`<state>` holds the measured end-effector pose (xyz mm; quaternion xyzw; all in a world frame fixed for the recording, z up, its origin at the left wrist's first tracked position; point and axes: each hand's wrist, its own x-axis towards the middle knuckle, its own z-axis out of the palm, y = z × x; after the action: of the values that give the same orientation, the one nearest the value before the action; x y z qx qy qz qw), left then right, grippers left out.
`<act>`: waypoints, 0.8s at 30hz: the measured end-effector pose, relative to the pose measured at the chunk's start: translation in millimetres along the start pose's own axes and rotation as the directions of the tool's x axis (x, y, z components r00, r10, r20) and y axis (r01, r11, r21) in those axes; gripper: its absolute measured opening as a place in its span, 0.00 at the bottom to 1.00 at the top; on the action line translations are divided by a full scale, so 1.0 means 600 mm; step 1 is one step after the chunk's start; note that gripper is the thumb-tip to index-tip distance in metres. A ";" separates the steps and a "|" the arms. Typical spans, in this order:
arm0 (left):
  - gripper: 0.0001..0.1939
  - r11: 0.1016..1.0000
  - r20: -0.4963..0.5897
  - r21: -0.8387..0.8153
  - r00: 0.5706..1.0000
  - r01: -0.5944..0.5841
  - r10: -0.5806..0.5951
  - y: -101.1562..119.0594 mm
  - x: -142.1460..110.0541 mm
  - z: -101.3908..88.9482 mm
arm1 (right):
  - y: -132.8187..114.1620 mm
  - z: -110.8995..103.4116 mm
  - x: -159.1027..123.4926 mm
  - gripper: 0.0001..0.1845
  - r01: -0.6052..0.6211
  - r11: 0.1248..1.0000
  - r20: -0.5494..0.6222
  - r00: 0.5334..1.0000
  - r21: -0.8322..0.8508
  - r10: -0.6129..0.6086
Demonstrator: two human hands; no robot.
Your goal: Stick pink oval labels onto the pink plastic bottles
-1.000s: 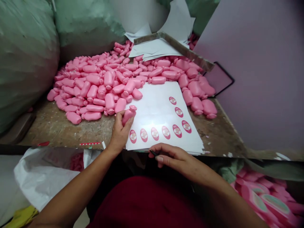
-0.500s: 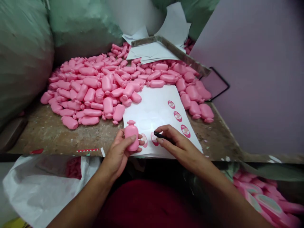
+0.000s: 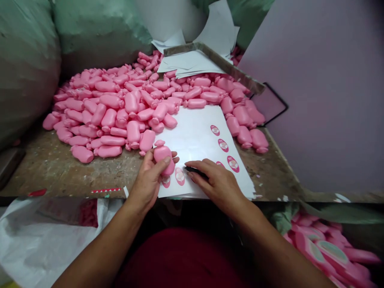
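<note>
A small pink plastic bottle (image 3: 163, 157) is gripped in my left hand (image 3: 149, 176), its knobbed end tilted up and away from me. Between the thumb and fingers of my right hand (image 3: 218, 181) is a slim black tool (image 3: 196, 172); its exact kind I cannot make out. Its tip lies just right of an oval pink sticker (image 3: 180, 176) on the white sticker sheet (image 3: 195, 132). Another sticker (image 3: 166, 182) is partly hidden below the held bottle. More ovals, such as this sticker (image 3: 233, 164), run along the sheet's right side.
A big heap of pink bottles (image 3: 111, 100) covers the table behind and left. White papers (image 3: 192, 64) lie in a wooden frame (image 3: 225, 66) at the back. Green sacks (image 3: 99, 32) stand behind, a purple panel (image 3: 318, 96) at right. Below hangs a white bag (image 3: 51, 236).
My right hand with the black tool has moved left, toward the stickers near the bottle. The bottle in my left hand has tilted and risen slightly. The view has shifted a little.
</note>
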<state>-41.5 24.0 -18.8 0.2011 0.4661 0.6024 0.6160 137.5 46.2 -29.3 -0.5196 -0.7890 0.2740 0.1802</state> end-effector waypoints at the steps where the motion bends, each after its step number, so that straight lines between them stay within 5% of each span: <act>1: 0.23 1.000 -0.005 -0.007 1.000 -0.008 0.008 -0.007 0.005 0.002 | -0.001 0.003 0.000 0.15 0.005 0.999 -0.007 1.000 -0.039 -0.005; 18: 0.20 0.998 -0.058 -0.063 0.998 0.019 -0.022 -0.019 0.011 0.004 | -0.012 0.035 0.005 0.09 0.161 0.897 -0.207 0.942 -0.411 -0.264; 24: 0.23 0.996 -0.063 -0.076 0.996 0.050 -0.055 -0.017 0.013 0.003 | -0.014 0.039 0.002 0.10 0.127 0.904 -0.246 0.938 -0.408 -0.243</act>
<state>-35.8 29.6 -28.6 0.1457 0.4683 0.6091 0.6232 117.8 39.0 -42.5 -0.5015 -0.8382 0.0151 0.2138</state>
